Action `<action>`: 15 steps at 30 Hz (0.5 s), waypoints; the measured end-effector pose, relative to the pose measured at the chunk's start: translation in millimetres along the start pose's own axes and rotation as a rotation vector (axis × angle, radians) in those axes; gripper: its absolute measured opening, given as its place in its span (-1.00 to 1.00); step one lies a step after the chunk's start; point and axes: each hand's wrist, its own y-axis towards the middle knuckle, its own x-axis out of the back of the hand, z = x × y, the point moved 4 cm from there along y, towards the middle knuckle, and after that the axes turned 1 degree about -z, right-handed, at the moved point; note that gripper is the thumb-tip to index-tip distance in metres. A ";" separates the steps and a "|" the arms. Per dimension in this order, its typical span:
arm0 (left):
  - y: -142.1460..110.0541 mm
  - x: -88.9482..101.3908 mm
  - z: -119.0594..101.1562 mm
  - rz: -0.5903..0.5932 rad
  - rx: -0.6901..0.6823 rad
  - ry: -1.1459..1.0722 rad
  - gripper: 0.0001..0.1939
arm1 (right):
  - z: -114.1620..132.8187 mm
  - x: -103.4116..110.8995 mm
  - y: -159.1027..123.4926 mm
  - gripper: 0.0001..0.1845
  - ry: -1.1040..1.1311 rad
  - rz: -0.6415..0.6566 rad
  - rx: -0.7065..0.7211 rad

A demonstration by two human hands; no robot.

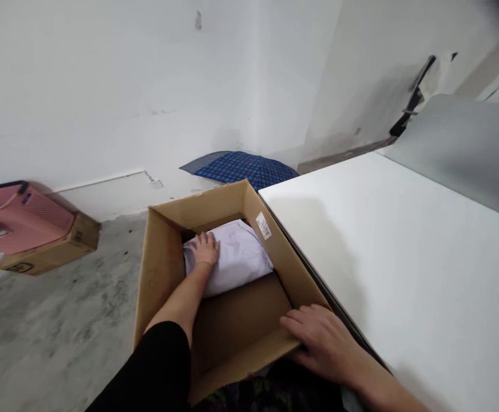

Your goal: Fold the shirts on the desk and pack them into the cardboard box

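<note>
An open cardboard box (163, 246) stands in front of me, against the side of a white table. Inside, toward its far end, lies a white, soft-looking folded bundle (241, 252); I cannot tell whether it is cloth or a wrapped package. My left hand (205, 249) reaches into the box and rests on the left part of the bundle, fingers spread. At the near right corner, my right hand (318, 340) holds the box's rim, with fingers over the edge and the thumb low on the outside. A small label (264, 225) is stuck to the inner right wall.
The white table (425, 246) fills the right side, with a grey panel (464, 149) at its back. A blue checked umbrella (249, 167) lies open behind the box. To the left, a pink basket (39, 220) sits on another carton (82, 234) on the concrete floor.
</note>
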 end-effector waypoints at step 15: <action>-15.6 -13.9 32.9 -0.049 0.062 0.081 -0.44 | -6.2 -4.4 8.6 -0.71 -0.010 0.029 0.023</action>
